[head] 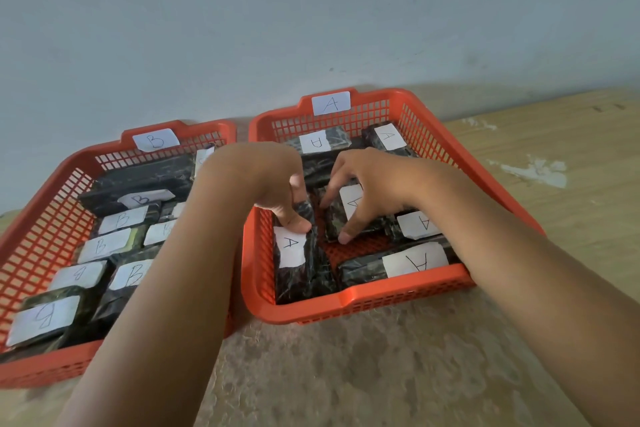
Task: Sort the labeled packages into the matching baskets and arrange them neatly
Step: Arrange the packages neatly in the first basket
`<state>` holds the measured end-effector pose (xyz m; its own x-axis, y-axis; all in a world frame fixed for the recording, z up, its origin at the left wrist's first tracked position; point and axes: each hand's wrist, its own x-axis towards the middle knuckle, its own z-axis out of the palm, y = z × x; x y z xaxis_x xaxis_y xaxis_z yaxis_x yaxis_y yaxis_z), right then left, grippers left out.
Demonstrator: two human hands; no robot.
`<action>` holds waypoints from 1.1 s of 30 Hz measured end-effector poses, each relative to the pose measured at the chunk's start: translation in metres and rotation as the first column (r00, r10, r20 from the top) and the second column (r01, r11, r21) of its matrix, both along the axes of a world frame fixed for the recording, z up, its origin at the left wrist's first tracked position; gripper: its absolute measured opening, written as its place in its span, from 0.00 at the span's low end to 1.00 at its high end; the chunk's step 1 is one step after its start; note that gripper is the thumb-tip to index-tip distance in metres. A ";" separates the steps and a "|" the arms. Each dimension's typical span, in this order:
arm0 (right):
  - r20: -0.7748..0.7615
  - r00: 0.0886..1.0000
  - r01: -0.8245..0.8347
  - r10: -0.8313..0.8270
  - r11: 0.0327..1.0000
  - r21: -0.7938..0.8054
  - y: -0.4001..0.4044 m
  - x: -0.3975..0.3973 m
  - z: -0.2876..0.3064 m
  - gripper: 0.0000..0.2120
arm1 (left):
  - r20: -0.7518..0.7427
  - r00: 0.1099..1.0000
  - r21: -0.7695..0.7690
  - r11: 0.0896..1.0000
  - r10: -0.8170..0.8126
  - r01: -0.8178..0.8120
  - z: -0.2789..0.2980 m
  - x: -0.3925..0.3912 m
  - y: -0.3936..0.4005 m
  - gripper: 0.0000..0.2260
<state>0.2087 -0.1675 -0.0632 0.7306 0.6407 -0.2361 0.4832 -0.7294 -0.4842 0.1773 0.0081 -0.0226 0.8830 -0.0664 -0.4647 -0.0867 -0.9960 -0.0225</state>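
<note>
- Wooden counter [346,374] across the lower frame, against a pale wall [311,10].
- Orange basket B [45,367] at lower left, packed with dark B-labeled packages [100,246].
- Orange basket A [374,302] at centre right, holding A-labeled packages.
- Left hand [280,191] curled round the left A package [298,270], thumb pressing its label.
- Right hand [363,191] spread, fingertips gripping the middle A package [349,208].

This is looking like a plain room in a home or small packing workspace rather than a shop or lab. Under both hands a worn, stained wooden table [346,374] is lying; beyond the hands a bare, scuffed pale wall [311,10] is rising, with chipped paint showing right of them.
</note>
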 end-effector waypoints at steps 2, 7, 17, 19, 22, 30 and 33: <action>-0.014 1.000 -0.001 0.001 1.000 0.007 -0.002 0.001 -0.001 0.23 | 0.001 1.000 0.051 0.998 -0.023 0.023 -0.004 0.001 -0.006 0.29; 0.019 1.000 -0.012 0.012 1.000 0.025 0.001 0.000 -0.006 0.23 | -0.010 0.999 0.063 0.997 -0.043 0.043 -0.008 0.004 -0.009 0.24; 0.223 0.930 0.239 -0.292 0.941 0.239 -0.038 0.016 0.004 0.06 | 0.431 0.894 -0.372 0.878 -0.123 0.300 -0.018 0.016 0.000 0.20; 0.129 0.953 0.259 -0.274 0.958 0.124 -0.043 0.013 0.006 0.06 | 0.310 0.928 -0.342 0.887 -0.205 0.310 -0.028 0.016 -0.014 0.33; -0.030 0.977 0.203 -0.209 0.971 -0.128 -0.047 0.006 0.010 0.11 | 0.203 0.941 -0.266 0.910 -0.270 0.318 -0.038 0.018 -0.026 0.42; -0.031 0.996 0.077 -0.083 0.984 -0.162 -0.060 0.011 0.016 0.06 | 0.228 0.949 -0.170 0.950 -0.219 0.260 -0.035 0.022 -0.030 0.41; -0.141 0.990 -0.002 -0.018 0.990 -0.143 -0.065 0.009 0.015 0.10 | 0.274 0.931 -0.222 0.925 -0.243 0.307 -0.034 0.022 -0.023 0.34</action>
<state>0.2179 -0.2326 -0.0486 0.6882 0.5871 -0.4263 0.4107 -0.7996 -0.4382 0.1993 -0.0148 -0.0571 0.8939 -0.4111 -0.1786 -0.3820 -0.9072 0.1765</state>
